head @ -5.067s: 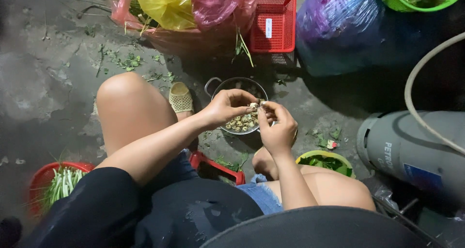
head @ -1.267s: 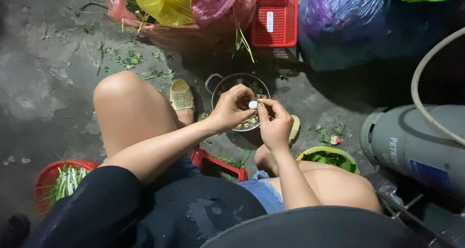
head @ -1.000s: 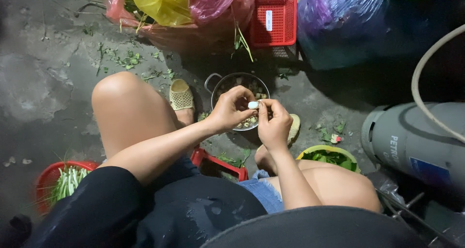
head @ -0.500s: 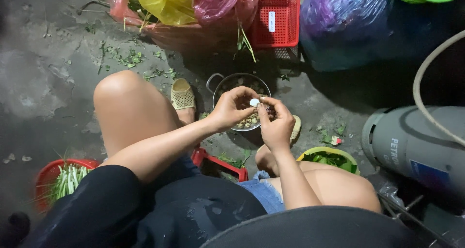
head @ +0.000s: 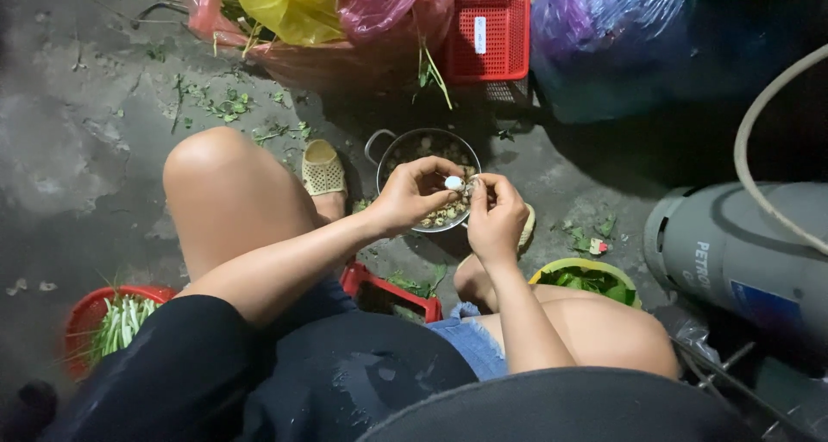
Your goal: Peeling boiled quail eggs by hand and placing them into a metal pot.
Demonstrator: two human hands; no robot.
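I sit low over a concrete floor, both hands raised above a small metal pot (head: 388,149) that holds pale peelings or small pieces. My left hand (head: 414,196) pinches a small white round thing (head: 454,183), like a peeled clove or small egg, between thumb and fingertips. My right hand (head: 496,218) meets it from the right, fingers curled against the same white piece and some thin husk. What the pot holds is partly hidden by my hands.
A red basket of green stalks (head: 112,321) stands at lower left. A yellow-green bowl of leaves (head: 591,278) is by my right knee. A grey gas cylinder (head: 733,252) lies at right. Red crate (head: 487,28), plastic bags (head: 293,6) and leaf scraps lie beyond.
Both hands stay together over the pot, working the small white piece; they shifted slightly with the view. Five seconds ago the piece looked more covered by husk.
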